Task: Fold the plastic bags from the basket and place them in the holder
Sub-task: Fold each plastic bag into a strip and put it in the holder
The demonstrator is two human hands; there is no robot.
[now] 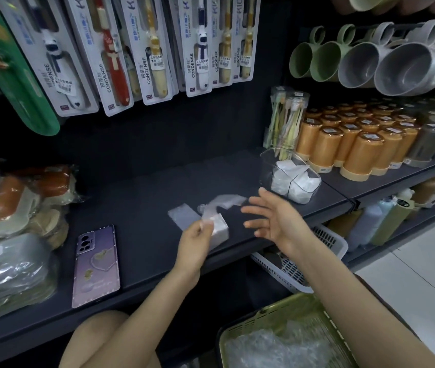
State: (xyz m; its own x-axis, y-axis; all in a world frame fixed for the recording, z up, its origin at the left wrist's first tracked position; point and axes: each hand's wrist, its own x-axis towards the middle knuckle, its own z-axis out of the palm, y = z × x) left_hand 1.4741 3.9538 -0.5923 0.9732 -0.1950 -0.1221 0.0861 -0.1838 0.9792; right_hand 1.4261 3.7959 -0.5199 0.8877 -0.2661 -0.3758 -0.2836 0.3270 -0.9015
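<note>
Left hand: pinches the plastic bag between thumb and fingertips, near the front edge of the shelf, about mid-length.

Bag: a partly folded strip. One flat end lies on the shelf. The other end lifts loose toward the right.

Right hand: wide, fingers spread, holding nothing. It is just right of the loose end, and I cannot tell whether it touches.

Holder: clear, further back and to the right on the shelf, with folded bags inside.

Basket: below the front edge, lower right, with unfolded bags in it.

Risks, as I judge them:
- The film looks thin and slick and I have only one pinch point. The folds likely spring open if I ease off before my right hand pins the loose end.
- The bag sits close to the front edge, so a careless sweep could push it off.
- The holder looks light. Forcing a packet in could tip it or shove it against the orange canisters behind.
- The phone is well apart to the left, so low concern.
</note>
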